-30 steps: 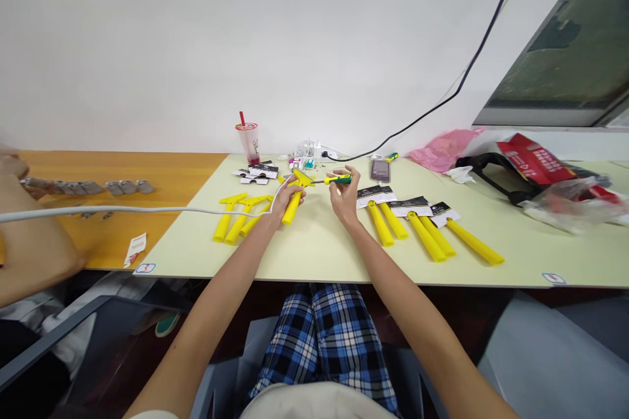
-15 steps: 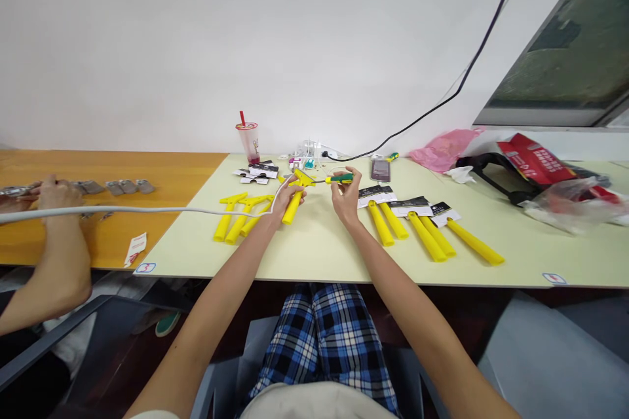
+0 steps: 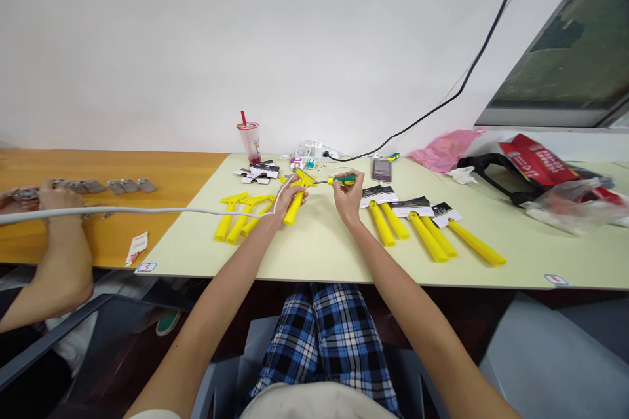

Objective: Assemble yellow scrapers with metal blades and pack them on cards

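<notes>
My left hand (image 3: 289, 200) is closed around a yellow plastic scraper (image 3: 293, 207) with a wide T-shaped head. In my right hand (image 3: 348, 195) is a screwdriver (image 3: 344, 179) with a green and yellow handle, its shaft pointing left. The screwdriver's tip meets the scraper's head; the exact contact spot is too small to make out. Left of my left hand lie several more yellow scrapers (image 3: 239, 222). To the right of my right hand are several yellow handles (image 3: 426, 237) with black and white cards (image 3: 411, 207) at their far ends.
A white cable (image 3: 147, 210) crosses in front of my left wrist. Behind are a cup with a red straw (image 3: 249, 143), cards (image 3: 258, 173), a power strip (image 3: 314, 149) and a phone (image 3: 382, 170). Bags (image 3: 538, 163) lie right. A co-worker's hand (image 3: 57, 196) handles metal pieces at left.
My hands, the scraper and the screwdriver keep nearly the same pose, with the view shifted slightly. The co-worker's hands at the left have moved a little over the metal pieces.
</notes>
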The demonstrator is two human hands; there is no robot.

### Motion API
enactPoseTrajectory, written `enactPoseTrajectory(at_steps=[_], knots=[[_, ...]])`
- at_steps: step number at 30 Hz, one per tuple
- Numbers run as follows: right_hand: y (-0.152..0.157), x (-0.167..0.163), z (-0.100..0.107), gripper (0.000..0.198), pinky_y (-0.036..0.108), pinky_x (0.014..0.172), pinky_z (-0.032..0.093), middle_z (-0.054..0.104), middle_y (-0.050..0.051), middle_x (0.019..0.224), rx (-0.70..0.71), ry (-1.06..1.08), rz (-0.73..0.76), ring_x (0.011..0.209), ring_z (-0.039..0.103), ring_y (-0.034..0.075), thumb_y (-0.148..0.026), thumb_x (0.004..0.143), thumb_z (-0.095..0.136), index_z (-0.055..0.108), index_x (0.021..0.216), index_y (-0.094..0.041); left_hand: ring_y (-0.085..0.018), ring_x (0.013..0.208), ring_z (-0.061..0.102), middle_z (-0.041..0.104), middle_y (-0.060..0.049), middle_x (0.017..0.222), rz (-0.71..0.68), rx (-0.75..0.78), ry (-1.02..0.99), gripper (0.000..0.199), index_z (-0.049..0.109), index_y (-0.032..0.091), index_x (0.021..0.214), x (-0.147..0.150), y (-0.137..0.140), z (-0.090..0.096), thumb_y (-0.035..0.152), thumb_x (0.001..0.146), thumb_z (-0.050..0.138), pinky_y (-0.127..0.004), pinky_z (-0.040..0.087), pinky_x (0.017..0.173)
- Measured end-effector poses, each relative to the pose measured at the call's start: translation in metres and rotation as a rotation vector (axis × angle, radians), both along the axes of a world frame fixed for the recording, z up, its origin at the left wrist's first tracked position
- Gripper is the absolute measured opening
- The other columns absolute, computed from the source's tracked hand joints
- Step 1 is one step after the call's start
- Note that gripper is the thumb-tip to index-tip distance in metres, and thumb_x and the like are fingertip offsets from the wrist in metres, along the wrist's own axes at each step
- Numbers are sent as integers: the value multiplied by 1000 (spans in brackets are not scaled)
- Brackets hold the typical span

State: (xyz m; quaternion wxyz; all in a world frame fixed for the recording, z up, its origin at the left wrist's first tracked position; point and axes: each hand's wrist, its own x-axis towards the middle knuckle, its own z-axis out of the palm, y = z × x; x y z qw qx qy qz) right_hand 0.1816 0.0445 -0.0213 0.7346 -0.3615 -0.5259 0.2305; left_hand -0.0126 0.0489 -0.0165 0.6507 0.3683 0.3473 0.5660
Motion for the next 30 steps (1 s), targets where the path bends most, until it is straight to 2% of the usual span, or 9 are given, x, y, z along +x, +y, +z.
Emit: enactPoseTrajectory(at_steps=[7,11,14,18,26,30], knots=[[1,2,-3,46,38,88,68,76,4,112,-29,-22,-23,93,77,20,-44,95,74,49,131,-29,-13,72,70,72,-3,99,-3,-4,-16,80,53,23,139,0,-1,2,16,66,85,-21,50,60],[3,4,-3,50,39,83,67,74,4,107,-54,-14,-72,86,76,21,-52,95,78,53,131,-28,-13,71,70,72,-4,102,18,-4,-22,79,54,24,138,1,0,2,15,66,84,-20,51,59],[2,4,-4,49,41,90,67,74,5,111,-32,-26,-38,93,78,22,-50,96,77,53,133,-28,-13,72,71,72,-3,101,29,-14,-19,79,54,23,140,0,-1,2,15,67,84,-20,52,60],[2,1,-6,51,46,106,63,72,9,127,38,-15,67,110,80,23,-45,98,77,50,138,-30,-13,72,71,72,-3,100,16,-22,-18,81,54,22,142,-3,-1,5,13,67,85,-22,53,61],[7,4,-8,55,38,89,66,74,3,106,-3,-20,-16,91,75,20,-49,97,79,51,140,-30,-13,71,71,73,-3,99,37,-26,-15,77,55,23,138,1,-2,4,13,67,83,-20,52,59],[5,3,-8,56,41,99,65,73,6,118,47,-69,14,103,77,21,-44,98,77,47,144,-30,-13,71,71,73,-4,100,37,-21,-15,79,55,22,139,1,-3,4,14,66,84,-20,52,58]])
